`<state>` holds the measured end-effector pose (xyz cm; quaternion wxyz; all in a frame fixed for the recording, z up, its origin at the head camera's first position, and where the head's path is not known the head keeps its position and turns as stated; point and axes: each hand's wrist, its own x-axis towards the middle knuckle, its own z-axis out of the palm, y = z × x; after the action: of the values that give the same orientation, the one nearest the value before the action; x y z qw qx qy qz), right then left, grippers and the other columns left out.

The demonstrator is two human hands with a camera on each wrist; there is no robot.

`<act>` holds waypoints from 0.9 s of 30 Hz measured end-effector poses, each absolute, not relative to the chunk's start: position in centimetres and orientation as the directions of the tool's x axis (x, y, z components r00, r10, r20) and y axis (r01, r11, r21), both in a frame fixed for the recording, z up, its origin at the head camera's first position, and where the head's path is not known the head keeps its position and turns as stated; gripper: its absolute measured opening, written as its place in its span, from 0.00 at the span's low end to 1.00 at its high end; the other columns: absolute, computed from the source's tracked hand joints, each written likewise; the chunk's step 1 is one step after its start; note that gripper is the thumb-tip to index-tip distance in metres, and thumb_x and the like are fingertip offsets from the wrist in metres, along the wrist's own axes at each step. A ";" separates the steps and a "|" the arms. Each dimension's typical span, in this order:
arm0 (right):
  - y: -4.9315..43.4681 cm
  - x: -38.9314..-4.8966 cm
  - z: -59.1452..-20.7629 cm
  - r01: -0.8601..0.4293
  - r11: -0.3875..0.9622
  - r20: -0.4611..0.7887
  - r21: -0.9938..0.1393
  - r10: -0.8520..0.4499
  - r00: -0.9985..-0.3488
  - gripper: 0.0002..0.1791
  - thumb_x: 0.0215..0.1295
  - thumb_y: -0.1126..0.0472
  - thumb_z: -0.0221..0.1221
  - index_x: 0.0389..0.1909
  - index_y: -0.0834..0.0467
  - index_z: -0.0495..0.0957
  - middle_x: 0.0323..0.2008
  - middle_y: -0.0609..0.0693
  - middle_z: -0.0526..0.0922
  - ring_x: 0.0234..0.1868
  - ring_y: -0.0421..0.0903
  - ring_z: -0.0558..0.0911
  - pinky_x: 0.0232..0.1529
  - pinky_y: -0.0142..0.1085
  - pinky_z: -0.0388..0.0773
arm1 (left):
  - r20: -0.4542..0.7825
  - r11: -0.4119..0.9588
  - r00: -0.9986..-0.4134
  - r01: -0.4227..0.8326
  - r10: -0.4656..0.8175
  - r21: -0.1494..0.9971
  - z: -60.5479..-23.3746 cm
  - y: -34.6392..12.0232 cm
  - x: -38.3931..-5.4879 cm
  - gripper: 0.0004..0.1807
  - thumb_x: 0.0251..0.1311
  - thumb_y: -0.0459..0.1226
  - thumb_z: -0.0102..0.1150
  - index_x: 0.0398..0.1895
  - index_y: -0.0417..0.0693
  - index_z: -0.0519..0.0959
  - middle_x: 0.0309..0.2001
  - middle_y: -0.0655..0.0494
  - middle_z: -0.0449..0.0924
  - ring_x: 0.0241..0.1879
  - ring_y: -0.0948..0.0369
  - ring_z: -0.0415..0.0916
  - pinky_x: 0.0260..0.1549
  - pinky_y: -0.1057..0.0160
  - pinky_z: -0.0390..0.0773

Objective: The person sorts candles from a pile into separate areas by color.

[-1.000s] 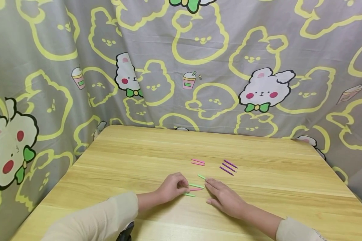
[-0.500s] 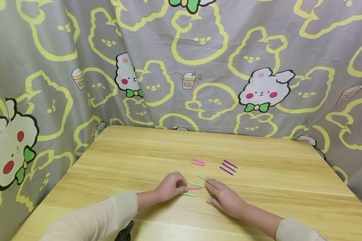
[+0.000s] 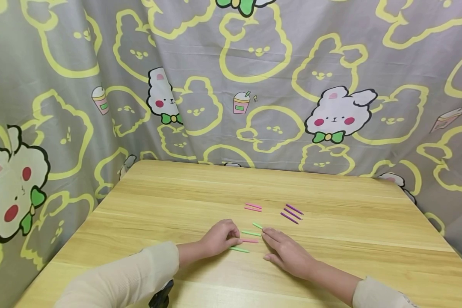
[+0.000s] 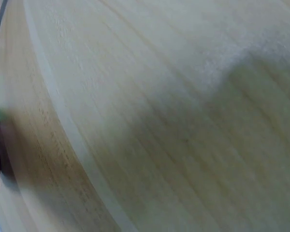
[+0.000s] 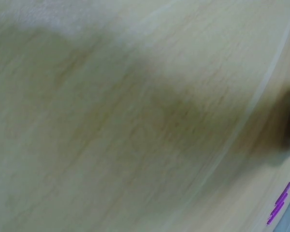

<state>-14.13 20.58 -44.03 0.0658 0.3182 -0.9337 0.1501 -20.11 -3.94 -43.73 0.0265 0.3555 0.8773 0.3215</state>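
Clock directions centre on the near pink stick, twelve o'clock pointing away from the person. Nearest, at eight o'clock, a dark object, unidentifiable, shows beneath the left sleeve. Also at eight, close to the centre, lies the near green stick, flat on the wood-grain worktop. The right hand, between three and four, rests with fingers extended and gripping nothing; the left hand, at nine, has fingers curled narrow and appears to pinch the near pink stick's nine-o'clock end. Such sticks are probably light, stiff and smooth, perhaps brittle if bent; a thumb-and-forefinger hold at mid-length should suit best. Just beyond, at twelve, lies the middle green stick; toward one, the far green stick has its four-o'clock end at the right fingertips. Farther off are two far pink sticks at twelve and three purple sticks at two, roughly parallel. Count: three green, three pink, three purple. A patterned curtain hangs behind.
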 end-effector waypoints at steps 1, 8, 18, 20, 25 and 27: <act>20.6 -14.1 -44.0 -0.616 0.752 0.220 -0.236 -0.576 -0.788 0.31 0.63 0.51 0.56 0.60 0.67 0.68 0.64 0.61 0.68 0.64 0.58 0.68 0.63 0.51 0.66 | 0.183 0.544 -0.745 0.610 0.642 0.576 -43.7 -3.9 -20.1 0.07 0.55 0.38 0.63 0.25 0.44 0.78 0.26 0.60 0.72 0.28 0.70 0.64 0.28 0.75 0.71; 20.6 -14.2 -44.1 -0.620 0.750 0.224 -0.230 -0.579 -0.784 0.31 0.63 0.51 0.56 0.61 0.67 0.68 0.63 0.61 0.68 0.64 0.58 0.68 0.63 0.51 0.65 | 0.200 0.561 -0.739 0.633 0.644 0.534 -43.9 -3.9 -20.2 0.07 0.56 0.38 0.62 0.25 0.46 0.78 0.26 0.61 0.72 0.28 0.71 0.63 0.28 0.76 0.70; 20.6 -14.1 -44.0 -0.618 0.751 0.226 -0.231 -0.576 -0.785 0.31 0.63 0.51 0.56 0.60 0.67 0.68 0.63 0.61 0.68 0.64 0.58 0.68 0.63 0.51 0.66 | 0.176 0.590 -0.769 0.596 0.615 0.545 -43.8 -3.9 -20.0 0.07 0.57 0.40 0.61 0.25 0.47 0.78 0.26 0.62 0.72 0.28 0.70 0.63 0.28 0.76 0.69; 20.6 -14.1 -44.0 -0.618 0.753 0.224 -0.228 -0.577 -0.786 0.31 0.63 0.51 0.56 0.61 0.67 0.68 0.63 0.61 0.68 0.64 0.58 0.68 0.63 0.51 0.66 | 0.182 0.589 -0.770 0.597 0.612 0.545 -43.8 -4.0 -20.0 0.07 0.57 0.40 0.61 0.25 0.47 0.79 0.27 0.62 0.72 0.28 0.70 0.63 0.28 0.75 0.69; 20.5 -14.0 -43.8 -0.613 0.756 0.213 -0.230 -0.575 -0.790 0.31 0.63 0.51 0.56 0.60 0.67 0.68 0.64 0.61 0.68 0.65 0.58 0.67 0.63 0.51 0.65 | 0.199 0.589 -0.773 0.598 0.602 0.544 -43.8 -4.4 -20.2 0.07 0.57 0.39 0.60 0.26 0.46 0.79 0.28 0.60 0.74 0.29 0.69 0.64 0.28 0.75 0.70; 20.5 -14.0 -43.8 -0.612 0.757 0.212 -0.231 -0.574 -0.791 0.31 0.63 0.51 0.56 0.60 0.67 0.68 0.64 0.61 0.68 0.65 0.58 0.67 0.64 0.51 0.65 | 0.207 0.591 -0.776 0.598 0.596 0.542 -43.8 -4.5 -20.2 0.07 0.57 0.38 0.60 0.26 0.45 0.79 0.28 0.60 0.74 0.29 0.69 0.65 0.28 0.75 0.71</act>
<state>-14.01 20.52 -43.81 0.0642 0.3170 -0.9350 0.1453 -20.22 -4.55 -43.76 -0.0018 0.3347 0.8918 0.3043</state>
